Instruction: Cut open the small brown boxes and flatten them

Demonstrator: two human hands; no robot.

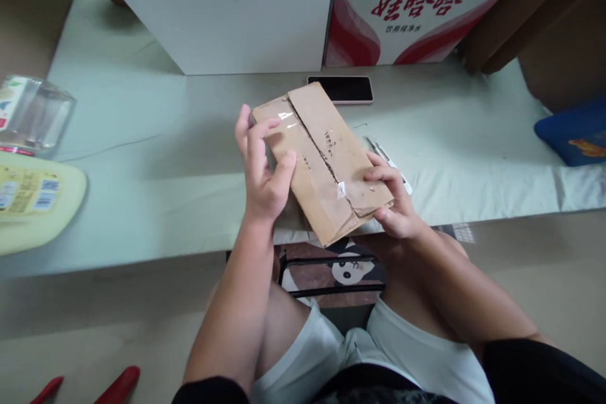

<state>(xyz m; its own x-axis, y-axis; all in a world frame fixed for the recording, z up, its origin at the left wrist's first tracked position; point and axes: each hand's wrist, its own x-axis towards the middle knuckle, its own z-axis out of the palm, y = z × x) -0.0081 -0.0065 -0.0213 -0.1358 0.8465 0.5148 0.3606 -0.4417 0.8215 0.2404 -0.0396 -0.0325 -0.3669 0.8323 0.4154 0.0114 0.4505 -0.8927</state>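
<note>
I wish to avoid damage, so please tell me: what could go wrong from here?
The box could slip and knock the phone it partly hides. The right hand is close to a slim tool, which might scratch if sharp. The ragged seam might tear further if pulled.

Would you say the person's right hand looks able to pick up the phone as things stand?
Probably not without freeing itself first: the right hand holds the cardboard box, which hides part of the phone. The phone's right end appears uncovered.
</note>
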